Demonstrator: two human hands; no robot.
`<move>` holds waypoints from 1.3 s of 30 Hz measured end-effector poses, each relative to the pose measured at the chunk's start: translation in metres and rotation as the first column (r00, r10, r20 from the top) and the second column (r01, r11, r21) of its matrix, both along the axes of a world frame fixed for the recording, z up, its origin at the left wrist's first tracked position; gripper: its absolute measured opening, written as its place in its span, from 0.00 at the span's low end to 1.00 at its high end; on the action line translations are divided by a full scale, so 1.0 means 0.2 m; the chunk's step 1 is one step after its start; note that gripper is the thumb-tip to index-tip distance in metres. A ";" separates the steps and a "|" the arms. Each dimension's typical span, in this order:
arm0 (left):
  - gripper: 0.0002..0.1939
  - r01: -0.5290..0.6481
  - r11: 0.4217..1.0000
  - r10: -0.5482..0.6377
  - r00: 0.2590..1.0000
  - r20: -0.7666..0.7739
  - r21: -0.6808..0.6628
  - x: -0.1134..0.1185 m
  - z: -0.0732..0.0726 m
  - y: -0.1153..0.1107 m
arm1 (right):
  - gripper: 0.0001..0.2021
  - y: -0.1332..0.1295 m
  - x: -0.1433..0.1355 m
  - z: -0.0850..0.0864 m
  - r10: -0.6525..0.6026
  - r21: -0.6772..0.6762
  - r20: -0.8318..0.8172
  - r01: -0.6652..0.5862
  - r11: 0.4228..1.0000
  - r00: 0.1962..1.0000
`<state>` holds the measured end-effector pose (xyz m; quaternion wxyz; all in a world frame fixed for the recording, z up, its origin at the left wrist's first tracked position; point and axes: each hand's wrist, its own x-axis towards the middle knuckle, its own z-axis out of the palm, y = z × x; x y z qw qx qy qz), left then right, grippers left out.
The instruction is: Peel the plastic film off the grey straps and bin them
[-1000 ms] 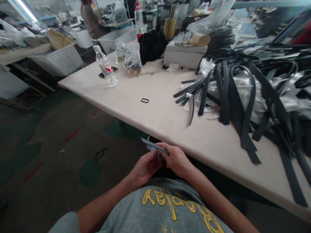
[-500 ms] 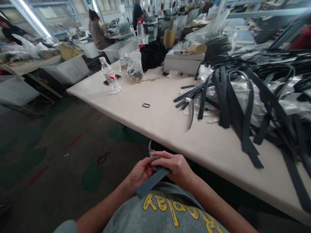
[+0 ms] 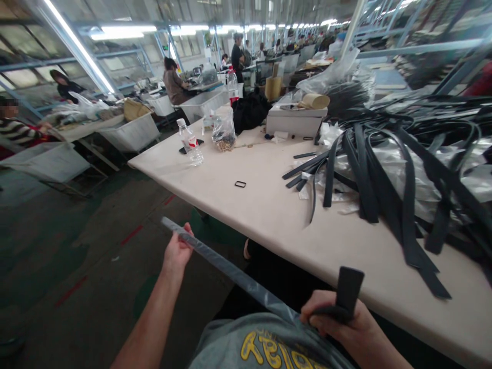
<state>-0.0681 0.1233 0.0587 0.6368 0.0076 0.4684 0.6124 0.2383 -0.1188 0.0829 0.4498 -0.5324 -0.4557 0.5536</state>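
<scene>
A long, flat strap [image 3: 238, 274] runs taut and slanting across my lap between both hands. Its stretched length looks grey and shiny; whether that is a film or the strap's own sheen I cannot tell. Near its far left end, my left hand [image 3: 179, 251] pinches it, with a short tip beyond the fingers. Lower right, my right hand [image 3: 340, 328] is closed round the strap, and a dark, bent end [image 3: 349, 287] stands up over the fist. A black rectangular ring buckle [image 3: 240, 184] lies on the table [image 3: 215, 195].
Many black straps [image 3: 369, 179] are heaped over plastic bags on the right. Farther back are a clear bottle [image 3: 189, 143], a bag of small metal parts [image 3: 223, 133], a black bag [image 3: 251, 111] and a white box [image 3: 294, 123]. Other people work beyond.
My hands were together at the strap before my waist. Now they are wide apart, the left moved out left, the right moved right and down, with the strap drawn straight. The view has tilted up.
</scene>
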 end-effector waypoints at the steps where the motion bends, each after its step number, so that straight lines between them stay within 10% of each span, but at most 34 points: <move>1: 0.17 -0.033 0.998 0.035 0.999 -0.022 0.059 -0.01 0.04 0.03 | 0.07 -0.02 0.00 -0.02 0.003 -0.033 -0.005 -0.003 0.999 1.000; 4: 0.14 0.031 0.979 -0.015 0.997 -0.078 0.204 0.09 0.14 0.02 | 0.11 -0.03 -0.03 -0.06 -0.011 -0.084 -0.054 0.007 0.996 0.998; 8: 0.09 0.468 0.849 -0.405 0.875 -0.264 0.247 0.37 0.20 -0.14 | 0.18 0.02 0.00 -0.01 -0.164 0.027 -0.112 0.168 0.985 0.980; 14: 0.20 0.910 0.369 -0.796 0.414 -0.443 0.187 0.70 0.15 -0.42 | 0.19 0.11 0.25 0.10 -0.398 0.176 -0.186 0.429 0.886 0.898; 19: 0.19 0.992 -0.099 -0.850 -0.045 -0.525 0.076 0.84 0.09 -0.57 | 0.18 0.08 0.40 0.14 -0.391 0.253 -0.306 0.470 0.846 0.868; 25: 0.22 0.966 -0.260 -0.812 -0.213 -0.543 0.010 0.94 0.09 -0.65 | 0.16 -0.08 0.46 0.15 -0.477 0.324 -0.290 0.554 0.767 0.830; 34: 0.17 0.929 -0.352 -0.684 -0.173 -0.708 0.113 1.31 0.24 -0.79 | 0.15 -0.24 0.36 0.18 -0.649 0.384 0.090 0.575 0.722 0.756; 39: 0.13 0.847 -0.531 -0.501 -0.332 -0.799 -0.019 1.31 0.14 -0.94 | 0.15 -0.46 0.48 0.23 -0.892 0.442 0.083 0.786 0.432 0.444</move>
